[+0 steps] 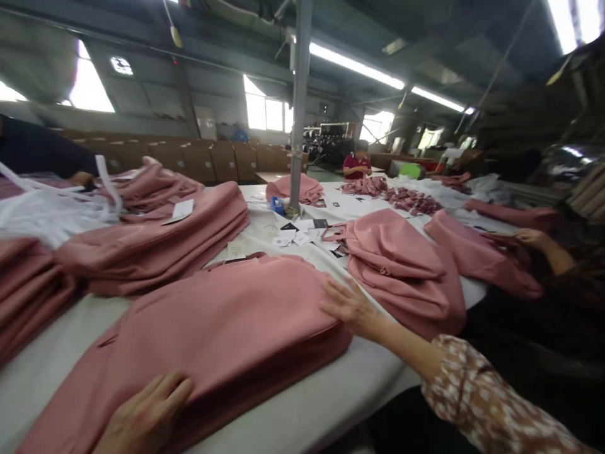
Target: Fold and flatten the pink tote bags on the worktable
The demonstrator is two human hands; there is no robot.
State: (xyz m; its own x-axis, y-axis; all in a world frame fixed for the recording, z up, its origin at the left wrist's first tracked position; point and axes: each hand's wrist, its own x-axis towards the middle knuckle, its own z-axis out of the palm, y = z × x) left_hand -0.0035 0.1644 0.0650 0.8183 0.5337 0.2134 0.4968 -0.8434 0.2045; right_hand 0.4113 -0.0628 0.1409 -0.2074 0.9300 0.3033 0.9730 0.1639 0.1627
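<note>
A pink leather-like bag (pixel 227 315) lies flat on the white-covered table in front of me, with a dark slit on its left part. My right hand (pixel 352 308) rests on the bag's right end, fingers stretched out and apart. On the near left edge of the same bag lies my left hand (pixel 144 413), its fingers extended over the surface and partly cut off by the frame. Neither hand is visibly wrapped round anything. A beige card (pixel 236 250) lies just behind the bag.
Folded pink bags (pixel 161 243) are stacked at the left, beside white straps (pixel 51 211). A slumped pink bag (pixel 401 271) lies at the right. A co-worker's hand (pixel 536 238) touches another bag (pixel 482 252). A metal post (pixel 299 107) rises behind scattered cards (pixel 300 234) and a blue tape dispenser (pixel 277 205).
</note>
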